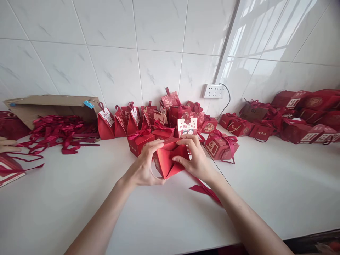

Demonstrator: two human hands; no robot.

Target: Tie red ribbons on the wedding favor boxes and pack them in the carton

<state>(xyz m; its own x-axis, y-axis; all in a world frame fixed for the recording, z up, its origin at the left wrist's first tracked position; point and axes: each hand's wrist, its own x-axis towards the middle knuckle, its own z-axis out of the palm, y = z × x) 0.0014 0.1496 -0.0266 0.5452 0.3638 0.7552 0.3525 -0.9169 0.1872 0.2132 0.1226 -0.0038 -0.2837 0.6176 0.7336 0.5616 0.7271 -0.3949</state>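
Observation:
Between my two hands is a red paper gift box (170, 161), tilted so that its folded, unprinted red panels face me. My left hand (146, 163) grips its left side, fingers on the top edge and thumb at the lower corner. On the right, my right hand (192, 157) has its fingers over the upper edge and its thumb pressed on the folded panel. A dark red ribbon (205, 191) lies on the table beneath my right wrist. Just behind stand finished-looking boxes, among them a bow-tied red box (139, 141) and a box with a ribbon bow (222, 146).
Along the wall stand several red bags (106, 124) with tags. A cardboard box (61, 101) spills a heap of ribbons (61, 131) at left. Another person's hand (7, 145) is at the left edge. More red boxes (300, 120) are piled right. A power strip (213, 91) hangs on the wall.

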